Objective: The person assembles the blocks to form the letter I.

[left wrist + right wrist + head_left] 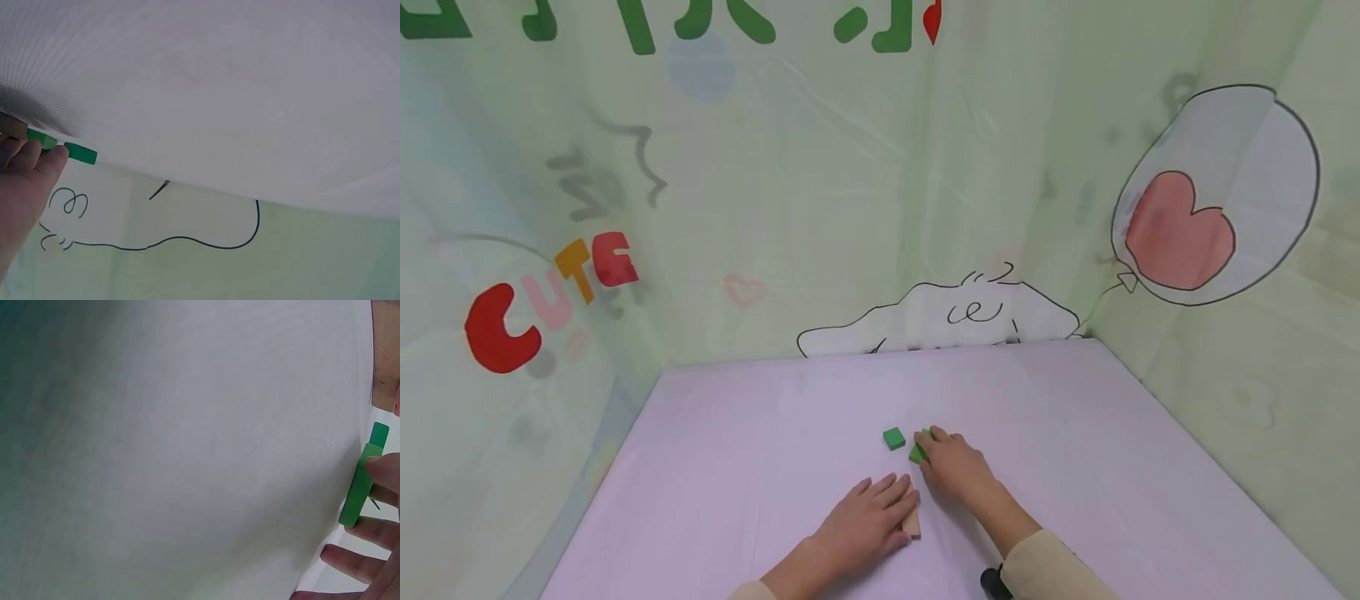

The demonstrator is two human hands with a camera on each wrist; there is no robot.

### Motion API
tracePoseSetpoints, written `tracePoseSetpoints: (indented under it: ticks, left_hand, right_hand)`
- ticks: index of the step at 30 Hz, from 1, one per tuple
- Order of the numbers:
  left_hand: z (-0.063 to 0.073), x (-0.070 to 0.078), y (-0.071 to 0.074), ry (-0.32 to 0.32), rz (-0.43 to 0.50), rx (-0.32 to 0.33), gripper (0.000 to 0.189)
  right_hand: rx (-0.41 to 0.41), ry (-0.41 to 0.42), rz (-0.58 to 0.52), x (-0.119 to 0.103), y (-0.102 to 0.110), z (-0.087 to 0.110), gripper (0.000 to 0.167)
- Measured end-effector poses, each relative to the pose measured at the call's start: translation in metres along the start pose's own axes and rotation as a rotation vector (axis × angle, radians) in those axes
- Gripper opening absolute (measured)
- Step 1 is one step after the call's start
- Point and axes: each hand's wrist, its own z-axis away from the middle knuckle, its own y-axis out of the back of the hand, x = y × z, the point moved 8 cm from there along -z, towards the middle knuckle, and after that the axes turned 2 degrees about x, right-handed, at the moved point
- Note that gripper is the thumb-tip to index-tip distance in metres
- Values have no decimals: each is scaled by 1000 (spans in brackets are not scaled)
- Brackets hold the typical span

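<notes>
My left hand (868, 521) lies over a plain wooden block (912, 523), fingers stretched across its top and the thumb by its near end. Part of that wooden block (386, 356) also shows in the right wrist view. Farther forward, my right hand (955, 467) pinches a light green block (356, 495) between thumb and fingers, against the table. The fingers hide much of this block in the head view. Just left of it sits a small dark green block (893, 438), touched by neither hand in the head view.
A pale lilac cloth covers the table (737, 450). Light green printed curtains (850, 183) rise behind it and along both sides. A small black object (995, 583) shows by the right sleeve.
</notes>
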Motion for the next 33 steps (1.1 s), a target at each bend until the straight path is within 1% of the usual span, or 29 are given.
tracePoseSetpoints:
  ticks: [3, 7, 11, 13, 16, 18, 20, 23, 25, 26, 33]
  left_hand:
    - [0, 2, -1, 2, 14, -4, 56]
    - [1, 5, -1, 2, 13, 10, 55]
    - [2, 5, -2, 13, 45, 7, 54]
    - [2, 4, -4, 16, 71, 2, 54]
    - [2, 2, -8, 14, 87, 6, 54]
    - [2, 2, -10, 5, 77, 29, 53]
    - [2, 2, -9, 12, 70, 25, 53]
    - [2, 3, -4, 26, 75, 5, 54]
    - [3, 3, 0, 40, 87, -21, 54]
    - [3, 3, 1, 40, 86, -21, 54]
    - [3, 1, -1, 44, 86, -27, 55]
  right_hand:
    - [-5, -10, -7, 2, -1, 2, 46]
    - [-7, -23, -1, 5, -3, 4, 46]
    - [-1, -8, 15, 4, -3, 4, 46]
    - [3, 2, 23, 3, -3, 4, 46]
    - [9, 13, 32, 1, -1, 4, 46]
    - [12, 18, 35, 1, 1, 4, 46]
    - [15, 25, 37, 1, 1, 5, 47]
    - [26, 39, 33, 1, 3, 5, 47]
    - [34, 49, 28, 0, 5, 5, 47]
    - [38, 52, 25, -1, 6, 5, 47]
    - [45, 70, 3, -4, 13, 9, 47]
